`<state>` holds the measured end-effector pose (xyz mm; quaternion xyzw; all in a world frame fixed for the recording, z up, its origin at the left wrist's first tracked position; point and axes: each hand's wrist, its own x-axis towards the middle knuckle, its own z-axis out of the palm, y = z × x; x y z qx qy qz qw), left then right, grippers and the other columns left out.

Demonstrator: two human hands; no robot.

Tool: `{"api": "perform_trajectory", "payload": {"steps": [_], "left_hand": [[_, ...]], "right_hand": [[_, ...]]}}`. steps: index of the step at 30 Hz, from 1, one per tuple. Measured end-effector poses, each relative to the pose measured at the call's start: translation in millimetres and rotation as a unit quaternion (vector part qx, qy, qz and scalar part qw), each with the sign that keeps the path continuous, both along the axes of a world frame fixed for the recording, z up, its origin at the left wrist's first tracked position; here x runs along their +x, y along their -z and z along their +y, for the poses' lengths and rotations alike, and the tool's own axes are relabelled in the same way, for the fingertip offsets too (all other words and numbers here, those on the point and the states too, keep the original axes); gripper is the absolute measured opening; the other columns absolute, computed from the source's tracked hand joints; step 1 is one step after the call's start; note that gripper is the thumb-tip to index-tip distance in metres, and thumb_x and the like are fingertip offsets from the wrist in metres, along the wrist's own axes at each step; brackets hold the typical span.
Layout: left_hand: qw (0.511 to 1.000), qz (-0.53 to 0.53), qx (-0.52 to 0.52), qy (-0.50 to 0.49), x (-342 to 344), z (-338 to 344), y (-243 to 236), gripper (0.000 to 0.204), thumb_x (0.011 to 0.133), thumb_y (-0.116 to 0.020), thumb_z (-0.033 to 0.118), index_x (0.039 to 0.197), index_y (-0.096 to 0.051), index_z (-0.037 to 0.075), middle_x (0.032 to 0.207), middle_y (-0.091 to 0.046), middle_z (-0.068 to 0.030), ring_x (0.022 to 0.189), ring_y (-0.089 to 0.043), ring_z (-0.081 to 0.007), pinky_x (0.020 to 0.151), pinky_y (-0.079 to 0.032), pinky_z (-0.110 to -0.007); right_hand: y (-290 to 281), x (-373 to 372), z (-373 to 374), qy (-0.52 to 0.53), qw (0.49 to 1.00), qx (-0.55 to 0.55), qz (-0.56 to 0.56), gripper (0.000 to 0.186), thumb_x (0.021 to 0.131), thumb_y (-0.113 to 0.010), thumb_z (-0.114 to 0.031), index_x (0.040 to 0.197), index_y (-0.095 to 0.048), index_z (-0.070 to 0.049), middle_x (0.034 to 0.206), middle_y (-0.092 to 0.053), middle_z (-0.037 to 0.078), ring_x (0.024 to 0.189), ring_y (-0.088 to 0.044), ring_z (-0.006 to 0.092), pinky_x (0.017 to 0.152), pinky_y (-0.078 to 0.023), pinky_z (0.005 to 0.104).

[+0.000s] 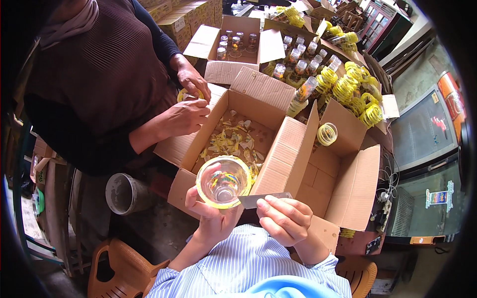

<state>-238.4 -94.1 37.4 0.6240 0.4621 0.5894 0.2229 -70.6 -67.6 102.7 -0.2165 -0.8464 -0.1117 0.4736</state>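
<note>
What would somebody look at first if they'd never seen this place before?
Probably the clear cup with yellow round its rim, held near the middle by the left fingers, with a flat grey blade in the right fingers beside it. Next, perhaps the bright yellow rings heaped at upper right, then yellowish scraps inside the open cardboard box just beyond the cup.

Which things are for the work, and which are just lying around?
For the work:
- clear cup, in the left hand
- grey blade, in the right hand
- probably the box with yellow scraps

Probably just around:
- grey bucket
- white cables
</note>
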Motion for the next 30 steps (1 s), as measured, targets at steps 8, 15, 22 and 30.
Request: {"api": "perform_trajectory", "payload": {"steps": [8, 15, 22, 30], "left_hand": [[1.000, 0.005, 0.005, -0.001, -0.5, 0.0, -3.7, 0.051, 0.083, -0.056, 0.002, 0.120, -0.021, 0.004, 0.123, -0.038, -0.0224, 0.110, -0.045, -0.0287, 0.090, -0.040, -0.039], [1.000, 0.011, 0.005, -0.002, 0.9, -0.2, -6.7, 0.055, 0.082, -0.058, 0.002, 0.119, -0.019, 0.005, 0.123, -0.037, -0.0238, 0.109, -0.045, -0.0302, 0.090, -0.040, -0.040], [1.000, 0.012, 0.007, -0.002, 1.3, 0.2, -8.3, 0.058, 0.080, -0.060, 0.001, 0.118, -0.016, 0.007, 0.123, -0.036, -0.0251, 0.108, -0.045, -0.0317, 0.089, -0.041, -0.041], [1.000, 0.017, 0.011, -0.003, 1.6, -1.8, -10.4, 0.063, 0.078, -0.062, 0.000, 0.118, -0.013, 0.008, 0.123, -0.036, -0.0267, 0.107, -0.045, -0.0334, 0.087, -0.042, -0.042]], "right_hand": [[0.1, -1.0, 0.1, 0.008, 1.000, 0.000, -0.012, 0.018, 0.070, -0.071, -0.001, 0.070, -0.055, -0.009, 0.080, -0.069, 0.007, 0.074, -0.067, 0.0174, 0.060, -0.052, 0.0238], [-1.8, -0.4, 1.1, 0.026, 0.999, 0.014, -0.012, 0.007, 0.072, -0.061, -0.006, 0.068, -0.058, -0.010, 0.082, -0.068, 0.006, 0.076, -0.066, 0.0148, 0.063, -0.050, 0.0214], [-3.7, -0.4, -2.4, 0.013, 1.000, 0.002, -0.012, 0.005, 0.071, -0.061, -0.006, 0.068, -0.058, -0.010, 0.082, -0.068, 0.006, 0.076, -0.066, 0.0152, 0.063, -0.051, 0.0219], [-1.1, -3.9, 2.4, 0.022, 1.000, 0.006, -0.006, 0.006, 0.071, -0.060, -0.006, 0.068, -0.058, -0.010, 0.082, -0.068, 0.006, 0.076, -0.066, 0.0151, 0.063, -0.051, 0.0218]]}}
